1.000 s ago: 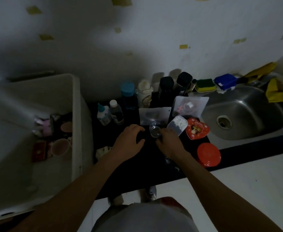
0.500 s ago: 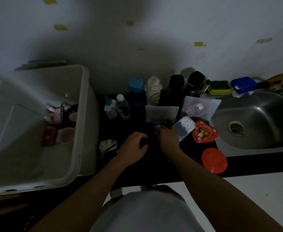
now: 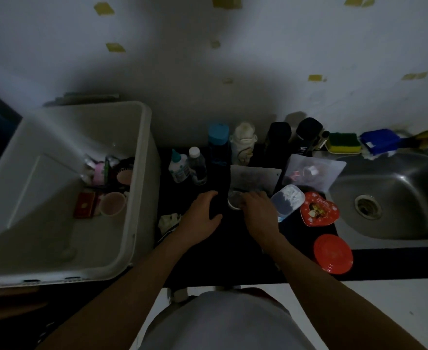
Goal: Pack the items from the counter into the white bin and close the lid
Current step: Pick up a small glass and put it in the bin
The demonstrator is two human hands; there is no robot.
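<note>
Head view, step: mid-packing. The white bin (image 3: 147, 157) stands open at the left end of the counter (image 3: 233, 251), with a pink cup (image 3: 113, 203), a red box (image 3: 85, 204) and a few other things already in its far right corner.
Head view, left to pack: the heart tin (image 3: 319, 209), red round lid (image 3: 333, 253), clear box (image 3: 287, 202), two pouches (image 3: 254, 176), and the row of bottles (image 3: 218, 145) along the wall.
Head view, in hand: a small clear glass (image 3: 234, 200) in the middle of the counter, between both hands.
Right hand (image 3: 258, 213): fingers curled tightly at the glass's right side, thumb at its rim; it appears to grip the glass.
Left hand (image 3: 202, 215): fingers arched and half curled over the dark counter just left of the glass. Too dark to tell whether it holds anything.
Next move, as I judge it: lift the glass straight up, carry it left over the bin's rim and set it upright on the bare floor of the bin, clear of the cup.
Lid: I cannot tell which object it is, so closing comes later.
</note>
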